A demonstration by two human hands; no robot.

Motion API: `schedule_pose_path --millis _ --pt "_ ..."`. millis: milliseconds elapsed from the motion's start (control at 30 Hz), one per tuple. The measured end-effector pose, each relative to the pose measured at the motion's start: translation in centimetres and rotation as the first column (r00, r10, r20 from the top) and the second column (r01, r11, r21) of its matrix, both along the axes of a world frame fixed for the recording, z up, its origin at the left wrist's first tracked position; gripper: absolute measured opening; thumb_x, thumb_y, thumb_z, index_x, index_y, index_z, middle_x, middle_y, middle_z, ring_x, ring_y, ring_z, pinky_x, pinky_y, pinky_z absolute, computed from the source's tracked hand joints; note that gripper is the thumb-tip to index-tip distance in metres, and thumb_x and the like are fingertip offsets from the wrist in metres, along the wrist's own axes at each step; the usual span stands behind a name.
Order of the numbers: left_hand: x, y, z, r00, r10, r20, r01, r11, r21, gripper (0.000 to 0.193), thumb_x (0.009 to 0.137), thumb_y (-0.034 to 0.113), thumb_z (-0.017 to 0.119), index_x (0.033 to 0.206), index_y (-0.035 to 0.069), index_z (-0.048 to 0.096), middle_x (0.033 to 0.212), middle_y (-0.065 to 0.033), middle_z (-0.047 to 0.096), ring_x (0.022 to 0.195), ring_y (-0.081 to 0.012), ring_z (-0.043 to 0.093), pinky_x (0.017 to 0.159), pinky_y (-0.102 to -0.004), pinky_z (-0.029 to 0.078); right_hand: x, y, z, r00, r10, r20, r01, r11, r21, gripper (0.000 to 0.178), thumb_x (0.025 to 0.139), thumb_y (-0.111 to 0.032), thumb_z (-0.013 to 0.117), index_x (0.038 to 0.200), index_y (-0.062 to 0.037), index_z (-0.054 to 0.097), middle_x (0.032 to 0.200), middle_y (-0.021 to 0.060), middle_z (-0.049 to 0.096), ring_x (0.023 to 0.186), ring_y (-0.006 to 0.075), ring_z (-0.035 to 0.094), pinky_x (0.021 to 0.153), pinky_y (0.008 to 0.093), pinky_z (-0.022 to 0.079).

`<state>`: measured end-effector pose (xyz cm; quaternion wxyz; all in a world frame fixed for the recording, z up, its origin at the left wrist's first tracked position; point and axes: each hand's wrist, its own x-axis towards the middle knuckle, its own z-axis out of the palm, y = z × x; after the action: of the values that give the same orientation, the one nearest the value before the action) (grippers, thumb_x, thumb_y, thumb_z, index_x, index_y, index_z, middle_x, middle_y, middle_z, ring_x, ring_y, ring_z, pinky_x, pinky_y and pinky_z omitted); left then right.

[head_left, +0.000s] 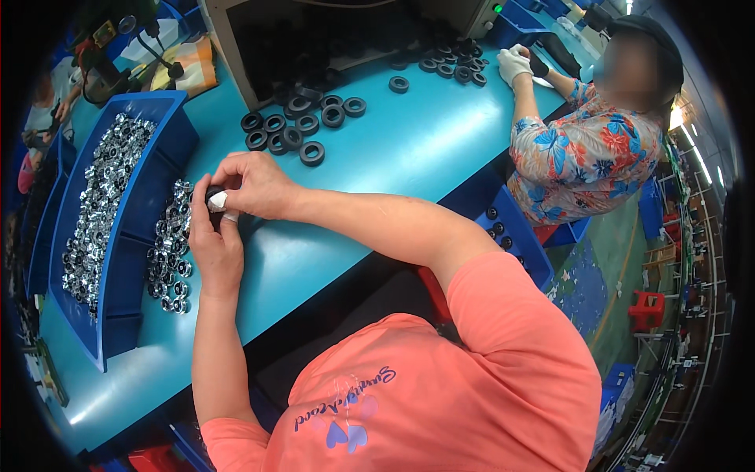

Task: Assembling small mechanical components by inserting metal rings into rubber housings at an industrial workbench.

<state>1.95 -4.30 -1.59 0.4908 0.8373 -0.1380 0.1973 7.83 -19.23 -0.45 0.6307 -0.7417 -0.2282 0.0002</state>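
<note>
My left hand [218,253] and my right hand [263,186] meet above the table, just right of the loose chrome rims. Between their fingertips they grip a small black tyre [211,191], mostly hidden by the fingers. White tape wraps a fingertip of my right hand, and a band circles a finger near my left palm. Shiny chrome wheel rims [170,256] lie in a heap beside my left hand. Beyond my right hand, several black rubber tyres [311,153] are scattered on the blue-green table [377,177].
A long blue bin [130,259] full of chrome rims stands at the left. A grey-framed machine [232,63] rises at the back, with more tyres before it. At the right sits a co-worker [582,149] wearing white gloves. A blue tray [519,228] holds black wheels.
</note>
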Motion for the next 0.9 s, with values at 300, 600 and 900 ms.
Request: schedule_pose_path --millis 300,600,900 --pt "0.1 0.3 0.3 0.998 -0.053 -0.042 0.042 0.971 -0.236 0.049 0.097 -0.004 0.059 0.144 0.001 0.047 0.128 -0.0135 0.061 0.114 -0.0205 0.063 0.098 -0.0323 0.052 0.1 -0.2 0.7 0.907 0.276 -0.320 -0.172 0.932 0.318 0.034 0.083 -0.018 0.083 0.109 -0.0009 0.071 0.095 0.0045 0.071 0.090 0.0110 0.066 0.077 0.0287 0.056" --pt "0.1 0.1 0.2 0.992 -0.090 -0.090 0.061 0.956 -0.285 0.052 0.096 -0.006 0.061 0.144 0.003 0.047 0.132 -0.0118 0.059 0.117 -0.0192 0.061 0.100 -0.0317 0.051 1.1 -0.7 0.4 0.909 0.299 -0.290 -0.210 0.930 0.300 0.033 0.083 -0.015 0.079 0.111 0.0006 0.069 0.100 0.0088 0.071 0.089 0.0141 0.068 0.070 0.0283 0.058" --pt "0.6 -0.1 -0.7 0.994 -0.107 -0.008 0.096 0.923 -0.372 0.050 0.093 -0.012 0.060 0.141 0.003 0.054 0.127 -0.0099 0.062 0.112 -0.0176 0.064 0.096 -0.0317 0.054 1.0 -0.5 0.2 0.906 0.317 -0.279 -0.229 0.924 0.306 0.031 0.083 -0.014 0.079 0.108 -0.0002 0.068 0.091 0.0053 0.066 0.083 0.0126 0.066 0.064 0.0278 0.059"
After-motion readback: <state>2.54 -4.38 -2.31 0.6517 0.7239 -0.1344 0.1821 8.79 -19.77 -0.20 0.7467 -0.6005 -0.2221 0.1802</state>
